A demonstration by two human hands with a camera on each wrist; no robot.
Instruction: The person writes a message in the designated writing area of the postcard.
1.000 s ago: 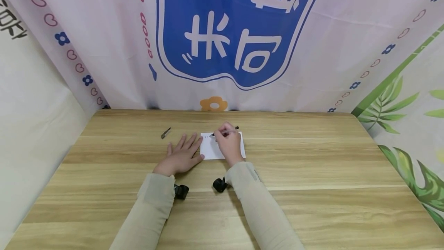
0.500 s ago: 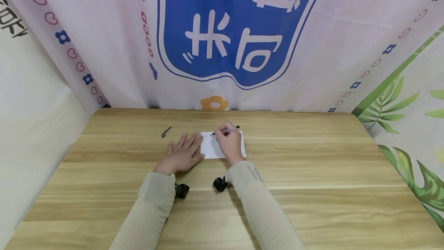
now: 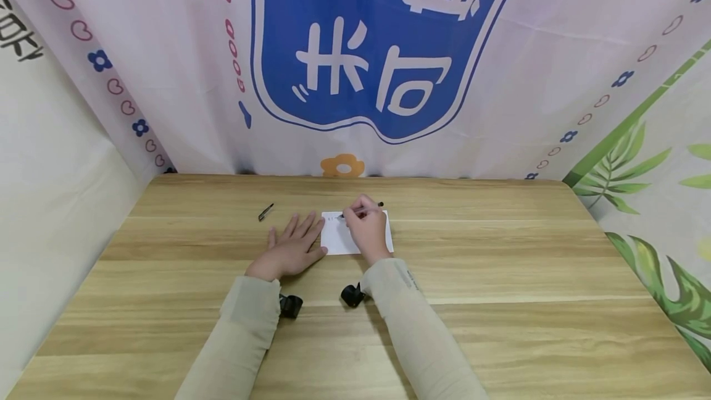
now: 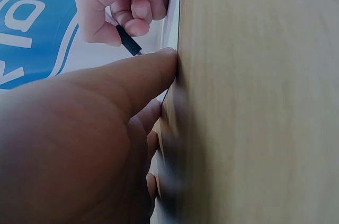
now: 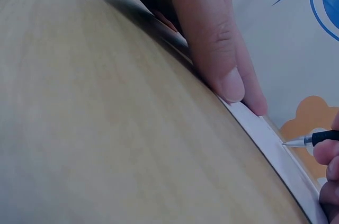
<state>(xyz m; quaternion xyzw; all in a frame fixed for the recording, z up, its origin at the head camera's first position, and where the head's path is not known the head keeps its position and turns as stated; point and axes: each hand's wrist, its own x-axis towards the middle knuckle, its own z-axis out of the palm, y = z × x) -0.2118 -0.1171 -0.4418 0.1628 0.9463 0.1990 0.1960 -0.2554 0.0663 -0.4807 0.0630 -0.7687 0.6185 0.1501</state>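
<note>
Paper (image 3: pixel 337 241) lies beneath the right hand (image 3: pixel 368 230), touching the left hand (image 3: pixel 290 254).

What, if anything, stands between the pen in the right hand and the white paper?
Nothing visible. The right hand holds the pen with its tip at the white paper. The left hand touches the paper's left edge, away from the tip; a small dark object lies off the paper.

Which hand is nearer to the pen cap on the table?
Left. The left hand rests just right of the pen cap, towards the person; the right hand is farther right, at the white card, holding a pen.
</note>
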